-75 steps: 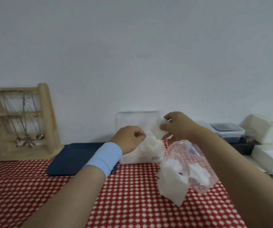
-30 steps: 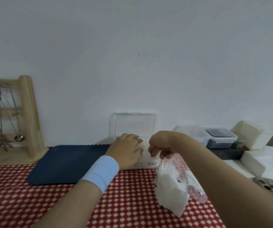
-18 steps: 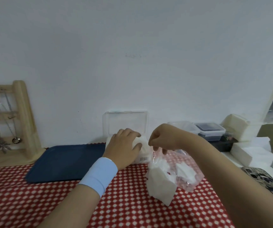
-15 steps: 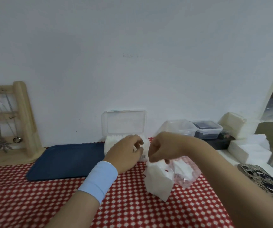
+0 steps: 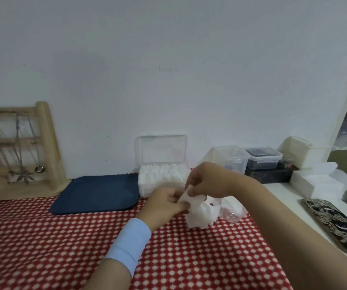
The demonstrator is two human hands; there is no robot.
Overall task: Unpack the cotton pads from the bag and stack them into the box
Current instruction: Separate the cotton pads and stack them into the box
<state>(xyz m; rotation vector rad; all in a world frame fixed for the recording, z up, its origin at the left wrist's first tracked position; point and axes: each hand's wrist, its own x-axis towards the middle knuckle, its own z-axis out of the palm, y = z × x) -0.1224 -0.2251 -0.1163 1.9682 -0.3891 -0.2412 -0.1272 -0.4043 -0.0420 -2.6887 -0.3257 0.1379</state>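
While between fingers (image 5: 178, 206), cotton pad (image 5: 186, 198) steeply tilted.

The person wears a light blue, smooth cloth wristband (image 5: 129, 242) around the left wrist, just behind the left hand (image 5: 164, 203). The band is a wide, plain tube with a faint crease across its middle. Below it the left forearm (image 5: 105, 277) is bare to the bottom edge of the view. The right hand (image 5: 207, 178) and right forearm (image 5: 283, 227) are uncovered along their whole visible length. The fingernails are too blurred to make out.
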